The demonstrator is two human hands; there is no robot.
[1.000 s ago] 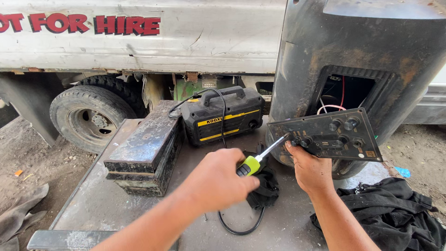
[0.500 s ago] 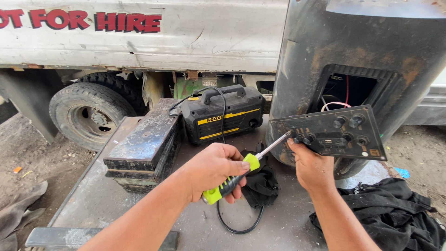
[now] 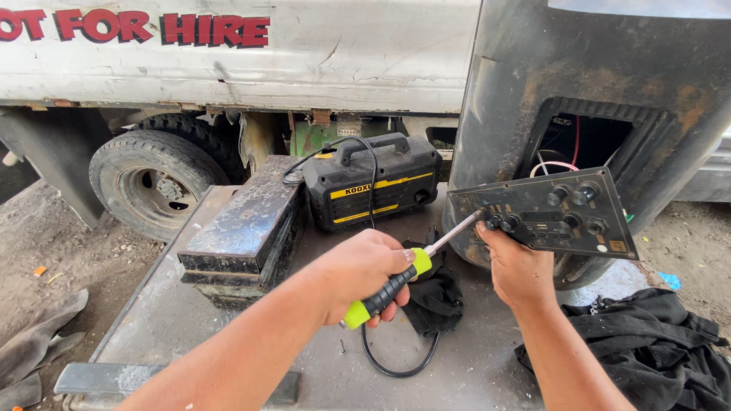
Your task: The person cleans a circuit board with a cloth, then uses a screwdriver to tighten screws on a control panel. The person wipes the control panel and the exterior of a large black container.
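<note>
Head view shows our two hands at one control panel [image 3: 547, 214], a dark flat plate with six knobs that we can count. We hold it tilted in front of the open cavity of one big dark speaker box [image 3: 609, 84], and red and white wires [image 3: 567, 156] run from the cavity behind the plate. Our right hand [image 3: 520, 270] grips the lower left edge of the panel, fingers closed on it from below. Our left hand [image 3: 362, 272] is clenched around one screwdriver [image 3: 407, 272] with a black and yellow-green handle; its metal shaft points up and to the right, and the tip touches the left end of the panel, just above the right hand.

Under the hands lies one grey metal table [image 3: 190, 312]. On it we see one black cable [image 3: 396, 358] in a loop, and one black cloth [image 3: 434, 293] just beside the screwdriver handle. Farther back stands one black and yellow machine [image 3: 373, 183] with a carry handle, and to the left of it one dark, worn case [image 3: 244, 228]. At the right of the table lies one heap of black fabric [image 3: 647, 342]. Behind all is one white truck [image 3: 304, 53] with one tyre [image 3: 156, 179] in view.
</note>
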